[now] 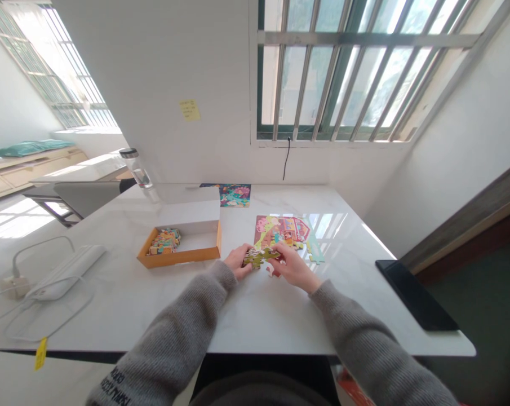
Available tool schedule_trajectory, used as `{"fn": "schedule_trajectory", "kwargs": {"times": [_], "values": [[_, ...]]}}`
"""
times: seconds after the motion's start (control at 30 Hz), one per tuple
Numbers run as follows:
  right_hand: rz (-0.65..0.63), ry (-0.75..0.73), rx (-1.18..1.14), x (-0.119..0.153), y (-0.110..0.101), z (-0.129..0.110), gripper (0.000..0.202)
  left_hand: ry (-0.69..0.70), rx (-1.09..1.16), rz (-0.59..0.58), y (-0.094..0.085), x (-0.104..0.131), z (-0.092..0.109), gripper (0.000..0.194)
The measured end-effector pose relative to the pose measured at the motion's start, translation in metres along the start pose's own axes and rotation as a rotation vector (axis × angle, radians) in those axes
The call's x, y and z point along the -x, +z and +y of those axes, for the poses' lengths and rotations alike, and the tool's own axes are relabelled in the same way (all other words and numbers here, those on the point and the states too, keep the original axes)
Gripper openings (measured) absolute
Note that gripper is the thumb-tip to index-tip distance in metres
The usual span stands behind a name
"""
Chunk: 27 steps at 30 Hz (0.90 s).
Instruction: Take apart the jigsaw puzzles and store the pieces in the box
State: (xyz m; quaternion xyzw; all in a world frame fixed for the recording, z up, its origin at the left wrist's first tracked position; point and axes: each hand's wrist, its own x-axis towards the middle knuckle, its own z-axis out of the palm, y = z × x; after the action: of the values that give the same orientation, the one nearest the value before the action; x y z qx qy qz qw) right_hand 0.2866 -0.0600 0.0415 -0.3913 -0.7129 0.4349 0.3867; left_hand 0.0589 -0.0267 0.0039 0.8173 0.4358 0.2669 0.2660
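Observation:
Both hands hold a joined strip of green jigsaw puzzle pieces (258, 258), lifted a little in front of me. My left hand (239, 261) grips its left end, fingers closed. At the right end, my right hand (293, 266) pinches it between thumb and fingers. Just beyond lies a partly joined puzzle (286, 226) with a pink and red house picture and a pale green right edge. A loose reddish puzzle piece (273, 273) rests under the strip, partly hidden by my right hand.
An orange-sided box (182, 257) with several puzzle pieces (165, 241) stands to the left. Behind are a dark picture sheet (235, 195) and a glass bottle (137, 169). A power strip (69, 273) with cables lies far left, a black tablet-like slab (415, 294) at the right edge.

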Motion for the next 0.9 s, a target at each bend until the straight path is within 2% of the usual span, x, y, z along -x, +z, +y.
{"fn": "schedule_trajectory", "kwargs": {"times": [0.13,0.27,0.37,0.47,0.53,0.6,0.67,0.77,0.9], "values": [[-0.001,-0.148,0.237,-0.001,0.012,0.005,0.012,0.030,-0.019,-0.008,-0.002,0.004,0.000,0.052],[-0.008,-0.201,0.256,-0.001,0.020,0.005,0.017,0.032,-0.030,0.008,0.000,0.005,-0.001,0.054],[0.076,-0.149,0.207,-0.003,0.010,0.004,0.021,0.009,-0.014,0.003,0.001,0.003,-0.002,0.044],[0.195,-0.104,0.342,-0.003,-0.013,0.001,0.015,-0.006,-0.016,0.025,0.001,-0.001,-0.003,0.038],[0.175,-0.097,0.511,-0.001,-0.027,-0.001,0.018,0.006,-0.022,0.056,0.000,-0.002,-0.004,0.038],[0.096,-0.057,0.670,0.003,-0.034,-0.001,0.023,0.010,-0.032,0.080,-0.001,-0.002,-0.004,0.039],[0.041,-0.004,0.793,0.009,-0.034,-0.001,0.025,-0.007,-0.061,0.084,-0.001,-0.002,-0.004,0.040],[0.039,0.061,0.895,0.015,-0.025,0.000,0.031,-0.034,-0.126,0.072,0.000,-0.002,-0.004,0.038],[-0.034,0.169,0.866,0.019,-0.015,-0.001,0.034,-0.034,-0.151,0.071,0.000,-0.003,-0.003,0.036]]}}
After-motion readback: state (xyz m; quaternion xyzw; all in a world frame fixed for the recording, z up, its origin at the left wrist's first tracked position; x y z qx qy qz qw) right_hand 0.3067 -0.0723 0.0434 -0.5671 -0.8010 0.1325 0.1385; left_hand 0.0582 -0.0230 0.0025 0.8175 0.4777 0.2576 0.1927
